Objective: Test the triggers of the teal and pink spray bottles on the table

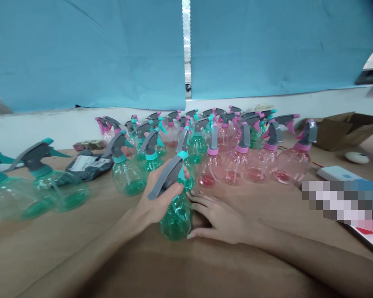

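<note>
Directly in front of me a green spray bottle [175,219] with a grey and teal trigger head stands on the table. My left hand [161,198] is closed around its neck, just below the trigger head. On the right side of the same bottle, my right hand [219,217] rests with fingers apart, fingertips and thumb at the bottle's wall. Behind it are more green spray bottles [129,178] with teal collars. To their right stands a row of pink spray bottles [236,165] with pink collars.
Two green bottles [60,190] stand at the far left, near a dark plastic packet [90,165]. On the right are an open cardboard box [338,132], a white mouse [357,157] and a white-and-blue box [338,174]. Blue curtains [112,54] hang behind the table.
</note>
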A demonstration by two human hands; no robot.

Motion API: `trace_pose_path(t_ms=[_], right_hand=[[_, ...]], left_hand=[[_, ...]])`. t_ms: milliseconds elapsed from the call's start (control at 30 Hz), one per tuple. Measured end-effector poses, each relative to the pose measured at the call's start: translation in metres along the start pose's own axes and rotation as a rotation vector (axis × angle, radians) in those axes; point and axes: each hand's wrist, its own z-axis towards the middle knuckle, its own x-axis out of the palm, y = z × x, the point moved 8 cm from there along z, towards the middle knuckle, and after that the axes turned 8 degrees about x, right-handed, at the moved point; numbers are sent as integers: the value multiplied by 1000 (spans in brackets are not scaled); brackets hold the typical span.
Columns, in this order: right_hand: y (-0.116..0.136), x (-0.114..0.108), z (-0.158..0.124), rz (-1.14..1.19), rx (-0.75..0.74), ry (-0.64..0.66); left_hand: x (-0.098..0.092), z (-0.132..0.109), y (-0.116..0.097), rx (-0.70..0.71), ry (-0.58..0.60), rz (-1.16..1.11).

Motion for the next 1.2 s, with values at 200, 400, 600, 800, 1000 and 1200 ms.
trace_pose_path(t_ms=[200,400,600,800,1000,1200], right_hand=[[-3,3,0,0,8,16],[-2,3,0,-2,5,20],[-1,2,0,-3,-9,15],[-1,2,0,-3,-12,7],[0,1,0,-16,-18,-4],[2,0,1,-31,-17,-2]], left_hand=[[-1,2,-9,-10,10,4],[-1,2,-16,13,-17,35],[-2,0,-10,-19,-77,89],[-2,1,-13,6,-75,73],[-1,1,-12,-24,-69,44],[0,1,-13,-33,-60,38]])
